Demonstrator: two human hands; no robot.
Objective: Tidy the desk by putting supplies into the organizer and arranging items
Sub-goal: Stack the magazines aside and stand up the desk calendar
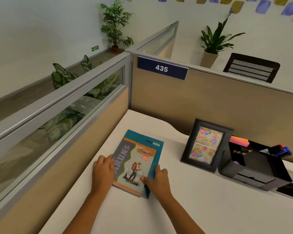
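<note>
Both hands grip one notebook [139,161] lying flat on the white desk [201,208]: left hand [103,173] curled on its left edge, right hand [157,180] clasping its lower right edge, thumb on the cover. Right of it, apart, a black picture frame [206,146] stands upright. Just beside the frame sits a black desk organizer [254,168] holding pink sticky notes [240,141] and markers [281,150]. Beige cubicle partitions [210,102] enclose the corner; a sign [162,68] reads 435.

Bright, even light fills the room and shadows are soft and faint. Straight lines bend near the edges. The left side and far right look a bit blurry
</note>
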